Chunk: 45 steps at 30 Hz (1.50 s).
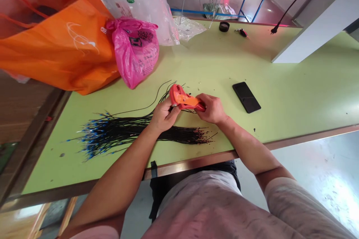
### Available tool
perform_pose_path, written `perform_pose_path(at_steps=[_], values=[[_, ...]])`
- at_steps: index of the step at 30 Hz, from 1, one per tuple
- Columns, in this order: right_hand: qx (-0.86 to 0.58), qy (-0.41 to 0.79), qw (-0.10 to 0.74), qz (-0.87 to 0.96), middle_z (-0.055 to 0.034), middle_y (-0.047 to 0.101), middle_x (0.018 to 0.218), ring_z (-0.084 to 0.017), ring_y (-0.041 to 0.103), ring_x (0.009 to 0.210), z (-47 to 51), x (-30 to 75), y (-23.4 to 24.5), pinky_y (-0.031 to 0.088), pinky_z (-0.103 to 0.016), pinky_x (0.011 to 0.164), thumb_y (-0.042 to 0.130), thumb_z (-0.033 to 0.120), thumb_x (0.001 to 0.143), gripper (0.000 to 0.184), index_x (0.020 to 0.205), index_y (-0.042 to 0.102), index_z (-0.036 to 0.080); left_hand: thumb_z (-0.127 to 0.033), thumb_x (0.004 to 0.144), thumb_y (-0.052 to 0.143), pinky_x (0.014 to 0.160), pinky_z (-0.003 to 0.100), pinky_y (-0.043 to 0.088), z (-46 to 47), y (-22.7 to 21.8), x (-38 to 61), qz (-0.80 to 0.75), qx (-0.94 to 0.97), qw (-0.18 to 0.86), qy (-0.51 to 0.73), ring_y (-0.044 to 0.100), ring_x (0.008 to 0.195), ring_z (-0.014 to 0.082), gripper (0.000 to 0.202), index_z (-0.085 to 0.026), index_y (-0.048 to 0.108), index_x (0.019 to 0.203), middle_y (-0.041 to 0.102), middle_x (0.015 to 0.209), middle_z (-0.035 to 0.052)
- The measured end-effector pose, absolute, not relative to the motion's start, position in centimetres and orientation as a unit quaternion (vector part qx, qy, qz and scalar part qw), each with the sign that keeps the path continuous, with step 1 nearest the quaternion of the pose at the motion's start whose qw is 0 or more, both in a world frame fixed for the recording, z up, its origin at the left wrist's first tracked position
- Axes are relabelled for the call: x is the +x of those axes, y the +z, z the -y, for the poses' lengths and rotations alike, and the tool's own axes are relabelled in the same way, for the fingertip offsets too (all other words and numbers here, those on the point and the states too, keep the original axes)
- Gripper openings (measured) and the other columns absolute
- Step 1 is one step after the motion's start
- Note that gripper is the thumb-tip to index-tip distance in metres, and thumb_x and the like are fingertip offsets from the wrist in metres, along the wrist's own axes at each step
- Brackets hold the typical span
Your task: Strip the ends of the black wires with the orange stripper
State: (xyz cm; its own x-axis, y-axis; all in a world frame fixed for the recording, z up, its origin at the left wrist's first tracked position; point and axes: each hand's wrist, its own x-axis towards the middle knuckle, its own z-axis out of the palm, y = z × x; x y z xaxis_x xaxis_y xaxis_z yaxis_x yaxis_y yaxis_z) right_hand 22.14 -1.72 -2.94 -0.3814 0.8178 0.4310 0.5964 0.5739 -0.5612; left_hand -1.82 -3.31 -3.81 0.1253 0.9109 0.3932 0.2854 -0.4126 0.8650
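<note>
My right hand (212, 108) is closed round the handles of a red and orange wire stripper (184, 99), which points to the left above the bench. Close to the tool's head, my left hand (163, 116) is pinched on thin black wire; its exact end is hidden by the fingers and the tool. Under my left forearm lies a thick bundle of black wires (129, 129), with blue tips at the left and coppery ends at the right. More loose black wires fan out behind my left hand.
The green bench (202, 63) carries a black phone (246, 97) at right. An orange bag (64, 44), a pink plastic bag (137, 54) and clear bags (143, 3) crowd the back left. Farther back are a black ring (224, 26), keys (242, 33) and a white post (314, 30).
</note>
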Motion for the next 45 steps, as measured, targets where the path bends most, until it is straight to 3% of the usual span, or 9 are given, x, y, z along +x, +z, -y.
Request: perform_pose_path(at_steps=[2, 4, 11, 18, 23, 27, 35, 45], values=[[-0.427, 0.220, 0.383, 0.789, -0.0064, 0.076, 0.098, -0.019, 0.068, 0.083, 1.3, 22.3, -3.0, 0.055, -0.034, 0.077, 0.070, 0.043, 0.094, 0.030, 0.113, 0.067, 0.021, -0.072, 0.098, 0.070, 0.062, 0.028, 0.054, 3.6, -3.3, -1.6, -0.452, 0.655, 0.345, 0.498, 0.061, 0.061, 0.0167, 0.051, -0.021, 0.076, 0.095, 0.068, 0.069, 0.0014], [-0.432, 0.263, 0.402, 0.763, -0.0078, 0.077, 0.103, -0.020, 0.068, 0.086, 0.9, 22.5, -3.2, 0.058, -0.037, 0.082, 0.071, 0.051, 0.096, 0.038, 0.117, 0.066, 0.020, -0.072, 0.096, 0.072, 0.058, 0.027, 0.049, 3.8, -2.9, -1.5, -0.453, 0.636, 0.373, 0.501, 0.056, 0.058, 0.0142, 0.052, -0.021, 0.076, 0.098, 0.069, 0.072, 0.0011], [-0.435, 0.330, 0.423, 0.723, -0.0071, 0.077, 0.102, -0.019, 0.071, 0.086, 0.8, 22.5, -3.5, 0.060, -0.038, 0.085, 0.071, 0.055, 0.099, 0.041, 0.120, 0.066, 0.020, -0.061, 0.093, 0.079, 0.069, 0.030, 0.057, 3.9, -2.5, -1.6, -0.459, 0.643, 0.376, 0.485, 0.068, 0.071, 0.0177, 0.041, -0.020, 0.077, 0.093, 0.079, 0.081, 0.0055], [-0.376, 0.342, 0.479, 0.716, -0.0098, 0.078, 0.115, -0.021, 0.076, 0.100, 1.8, 22.2, -1.9, 0.063, -0.041, 0.095, 0.071, 0.050, 0.103, 0.034, 0.122, 0.066, 0.022, -0.054, 0.089, 0.082, 0.059, 0.027, 0.051, 4.1, -2.9, -1.5, -0.450, 0.652, 0.389, 0.470, 0.068, 0.069, 0.0180, 0.035, -0.020, 0.077, 0.094, 0.080, 0.082, 0.0061], [-0.334, 0.373, 0.483, 0.718, -0.0113, 0.077, 0.117, -0.023, 0.075, 0.105, 2.3, 22.0, -1.4, 0.062, -0.045, 0.101, 0.071, 0.049, 0.103, 0.033, 0.121, 0.067, 0.022, -0.049, 0.089, 0.082, 0.062, 0.029, 0.055, 3.9, -3.2, -1.4, -0.434, 0.661, 0.399, 0.465, 0.072, 0.073, 0.0199, 0.030, -0.021, 0.077, 0.096, 0.081, 0.084, 0.0066], [-0.330, 0.412, 0.461, 0.713, -0.0104, 0.077, 0.115, -0.022, 0.073, 0.101, 2.5, 21.6, -1.8, 0.063, -0.043, 0.098, 0.072, 0.048, 0.101, 0.035, 0.122, 0.065, 0.021, -0.045, 0.089, 0.081, 0.073, 0.032, 0.060, 3.8, -3.3, -1.5, -0.427, 0.664, 0.397, 0.467, 0.075, 0.076, 0.0199, 0.026, -0.021, 0.075, 0.096, 0.082, 0.089, 0.0064], [-0.335, 0.458, 0.451, 0.689, -0.0077, 0.073, 0.109, -0.020, 0.069, 0.096, 2.4, 21.0, -2.7, 0.063, -0.039, 0.091, 0.070, 0.048, 0.100, 0.033, 0.120, 0.064, 0.021, -0.043, 0.086, 0.083, 0.071, 0.031, 0.059, 3.8, -3.1, -1.2, -0.422, 0.653, 0.416, 0.471, 0.072, 0.074, 0.0187, 0.027, -0.020, 0.071, 0.094, 0.078, 0.083, 0.0050], [-0.322, 0.462, 0.435, 0.703, -0.0063, 0.070, 0.106, -0.018, 0.067, 0.091, 2.5, 20.8, -2.7, 0.061, -0.037, 0.087, 0.067, 0.038, 0.100, 0.026, 0.118, 0.061, 0.021, -0.061, 0.094, 0.080, 0.060, 0.026, 0.054, 3.6, -3.9, -1.3, -0.407, 0.623, 0.462, 0.482, 0.068, 0.060, 0.0148, 0.041, -0.021, 0.070, 0.096, 0.070, 0.070, -0.0001]])
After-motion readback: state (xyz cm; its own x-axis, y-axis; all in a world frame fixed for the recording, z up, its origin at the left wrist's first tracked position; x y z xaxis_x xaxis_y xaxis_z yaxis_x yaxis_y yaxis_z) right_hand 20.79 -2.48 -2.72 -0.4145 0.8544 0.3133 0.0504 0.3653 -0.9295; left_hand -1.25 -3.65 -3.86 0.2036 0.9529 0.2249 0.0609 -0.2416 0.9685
